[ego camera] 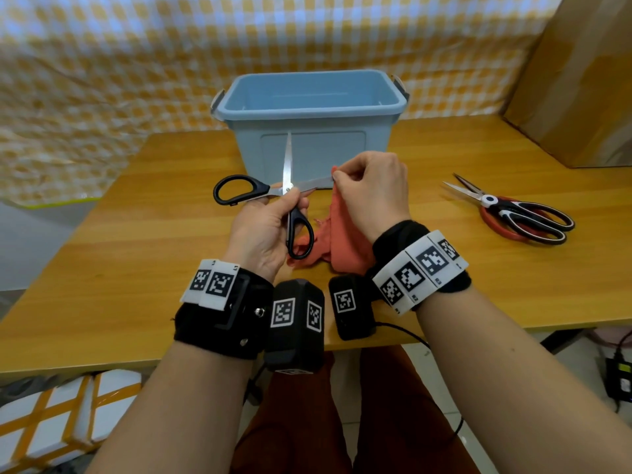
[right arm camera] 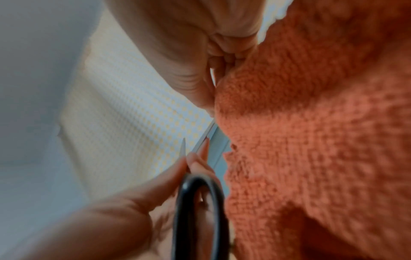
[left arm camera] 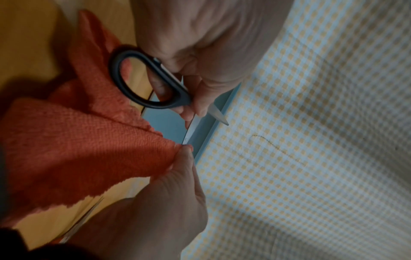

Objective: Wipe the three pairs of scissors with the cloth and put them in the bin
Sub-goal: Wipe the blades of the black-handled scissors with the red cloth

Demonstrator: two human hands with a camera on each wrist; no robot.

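My left hand [ego camera: 263, 230] has its grip around the pivot of the black scissors [ego camera: 273, 191], blades spread wide above the worktop [ego camera: 136, 234]. My right hand [ego camera: 371, 195] pinches the cloth [ego camera: 342, 248] over one blade tip. Next, I judge, comes wiping the other blade, then the bin [ego camera: 309, 109] just behind; the red-handled scissors [ego camera: 513, 213] wait at right.

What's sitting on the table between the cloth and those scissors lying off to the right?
Nothing: in the head view, only bare wooden table runs from the orange cloth in the right hand to the red and black scissors.
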